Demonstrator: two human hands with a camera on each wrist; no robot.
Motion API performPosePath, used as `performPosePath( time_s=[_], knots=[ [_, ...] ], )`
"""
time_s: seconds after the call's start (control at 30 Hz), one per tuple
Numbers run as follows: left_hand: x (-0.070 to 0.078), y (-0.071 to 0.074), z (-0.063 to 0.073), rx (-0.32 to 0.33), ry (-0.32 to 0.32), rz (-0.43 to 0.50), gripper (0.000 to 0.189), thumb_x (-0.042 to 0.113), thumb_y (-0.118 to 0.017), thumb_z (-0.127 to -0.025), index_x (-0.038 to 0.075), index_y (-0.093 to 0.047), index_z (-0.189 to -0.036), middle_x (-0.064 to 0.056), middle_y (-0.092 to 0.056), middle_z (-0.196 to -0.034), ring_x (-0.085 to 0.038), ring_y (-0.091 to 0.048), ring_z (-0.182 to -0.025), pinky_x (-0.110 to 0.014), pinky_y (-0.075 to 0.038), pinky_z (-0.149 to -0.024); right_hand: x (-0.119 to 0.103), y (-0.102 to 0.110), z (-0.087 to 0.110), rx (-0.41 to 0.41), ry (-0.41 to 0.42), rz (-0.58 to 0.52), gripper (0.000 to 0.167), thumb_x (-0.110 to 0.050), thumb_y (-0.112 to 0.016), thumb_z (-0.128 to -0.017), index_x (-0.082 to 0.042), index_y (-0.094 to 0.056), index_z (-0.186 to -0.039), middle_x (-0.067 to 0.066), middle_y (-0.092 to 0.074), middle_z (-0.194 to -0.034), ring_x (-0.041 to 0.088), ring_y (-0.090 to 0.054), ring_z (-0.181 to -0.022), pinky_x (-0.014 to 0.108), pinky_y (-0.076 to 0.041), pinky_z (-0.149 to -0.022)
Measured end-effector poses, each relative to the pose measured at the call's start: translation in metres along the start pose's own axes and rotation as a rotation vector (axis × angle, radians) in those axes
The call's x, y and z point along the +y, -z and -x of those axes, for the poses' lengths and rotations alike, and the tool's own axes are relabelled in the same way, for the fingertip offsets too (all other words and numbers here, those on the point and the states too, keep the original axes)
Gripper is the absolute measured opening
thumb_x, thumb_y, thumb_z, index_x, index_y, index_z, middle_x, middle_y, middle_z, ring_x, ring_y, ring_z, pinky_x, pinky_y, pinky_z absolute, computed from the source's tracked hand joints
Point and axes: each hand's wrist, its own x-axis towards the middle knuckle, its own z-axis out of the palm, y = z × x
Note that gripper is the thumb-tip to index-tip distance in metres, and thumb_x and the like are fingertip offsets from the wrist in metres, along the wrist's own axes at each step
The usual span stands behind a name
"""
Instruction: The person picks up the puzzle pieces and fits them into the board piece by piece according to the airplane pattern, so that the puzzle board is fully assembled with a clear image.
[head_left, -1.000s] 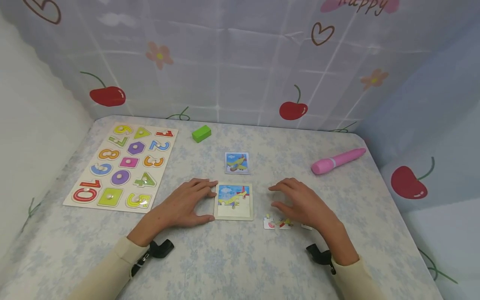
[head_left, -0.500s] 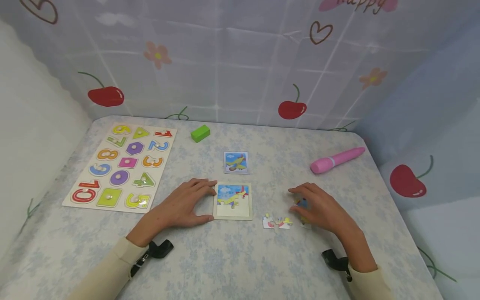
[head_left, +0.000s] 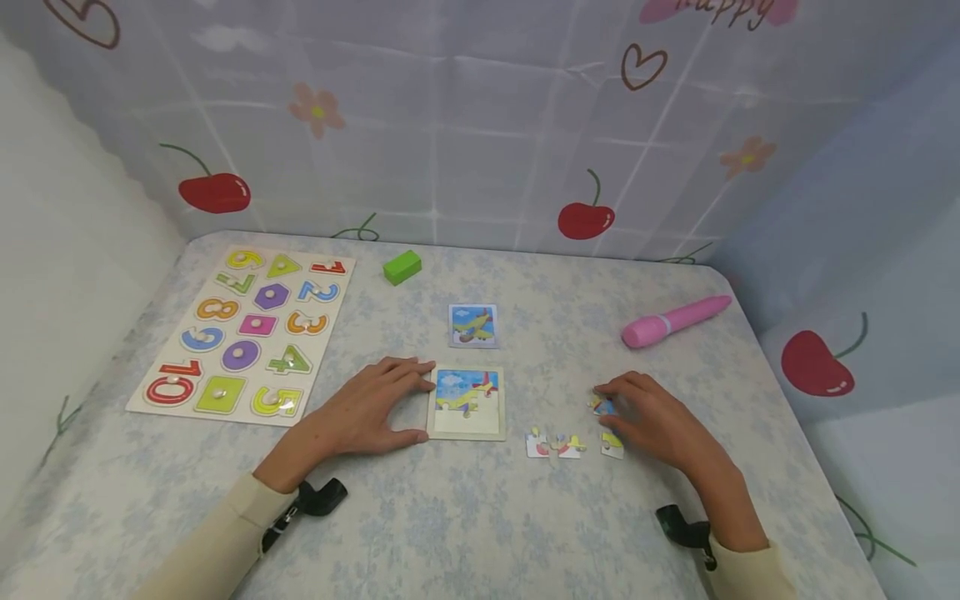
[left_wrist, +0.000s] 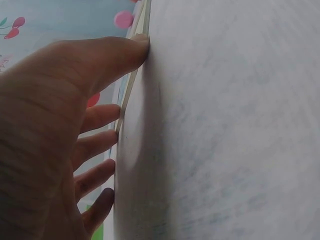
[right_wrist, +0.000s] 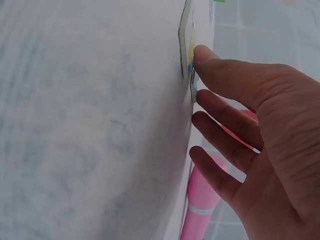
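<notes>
My left hand (head_left: 375,407) rests at the left side of the square puzzle tray (head_left: 468,436), thumb and fingertips touching its edge. An airplane picture fills the tray's upper part; its lower part is bare. My right hand (head_left: 658,421) is low over the table, thumb and index finger at opposite edges of a small blue puzzle piece (head_left: 603,407), pinching it where it lies. The right wrist view partly hides this contact. A yellow-and-white puzzle piece (head_left: 612,445) sits just below the thumb. More loose puzzle pieces (head_left: 537,447) lie between tray and hand.
Behind the tray lies an airplane picture card (head_left: 474,326). A number-and-shape board (head_left: 247,333) occupies the left side. A green block (head_left: 402,267) stands at the back, and a pink pen-shaped object (head_left: 675,322) lies at the right.
My right hand has moved right and slightly toward me, from above the loose pieces to the small blue piece, its thumb and index finger closer together. My left hand stays at the tray.
</notes>
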Motion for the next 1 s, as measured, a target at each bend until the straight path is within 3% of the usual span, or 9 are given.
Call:
performPosePath(
  time_s=[0.43,1.0],
  knots=[
    [-0.002,-0.002,0.0,-0.012,0.015,0.0,0.067,0.054,-0.083,-0.091,0.018,-0.066,-0.145,0.0,-0.046,-0.168,-0.028,-0.043,-0.152,-0.057,-0.041,-0.119,0.004,-0.001,-0.001,0.014,0.043,0.018,0.036,-0.003,-0.085,-0.091,-0.008,-0.077,-0.126,0.006,-0.069,-0.121,0.03,-0.065,-0.117,0.053,-0.057,-0.098],
    [-0.001,-0.002,0.001,0.001,0.007,0.011,0.065,0.05,-0.083,-0.092,0.016,-0.067,-0.145,-0.002,-0.046,-0.168,-0.031,-0.043,-0.152,-0.059,-0.041,-0.118,-0.006,0.004,-0.011,-0.017,0.071,0.031,0.035,-0.01,-0.087,-0.092,-0.011,-0.077,-0.125,0.002,-0.067,-0.118,0.02,-0.065,-0.11,0.047,-0.059,-0.092]
  ],
)
